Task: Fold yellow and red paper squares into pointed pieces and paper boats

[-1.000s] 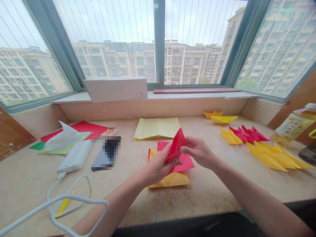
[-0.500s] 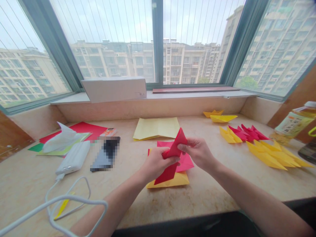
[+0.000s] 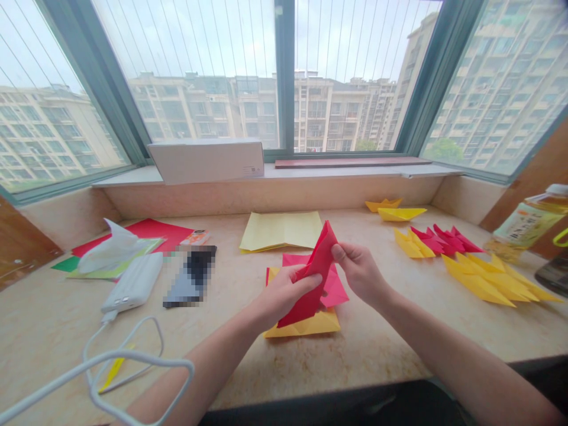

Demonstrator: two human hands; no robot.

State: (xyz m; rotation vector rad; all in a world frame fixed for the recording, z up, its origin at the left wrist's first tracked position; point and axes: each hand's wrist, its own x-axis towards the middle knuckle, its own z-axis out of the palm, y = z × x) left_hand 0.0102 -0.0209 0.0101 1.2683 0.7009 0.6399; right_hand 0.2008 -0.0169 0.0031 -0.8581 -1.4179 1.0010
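Note:
Between my hands is a folded sheet of red paper [image 3: 313, 299], tilted with its narrow peak up and to the right. My left hand [image 3: 284, 296] grips its lower left part, thumb lying across the front. With thumb and fingers, my right hand [image 3: 352, 263] pinches the right edge near the top. Beneath the held piece, pinkish-red folded paper [image 3: 337, 290] and yellow folded paper [image 3: 326, 324] lie stacked on the tabletop. The fingers behind the red sheet are mostly hidden.
Cream-yellow sheets [image 3: 281, 229] lie farther back. At right are yellow folded papers [image 3: 492, 278], red folded papers [image 3: 446, 239], yellow paper boats [image 3: 402, 213] and a bottle [image 3: 528, 222]. Left are a phone [image 3: 190, 277], a white power bank [image 3: 133, 283] and its looping cable [image 3: 146, 355].
The red paper's top, earlier folded over in my fingers, now stands taller and straighter. My right hand has shifted slightly right to its edge; my left thumb lies flatter across the front.

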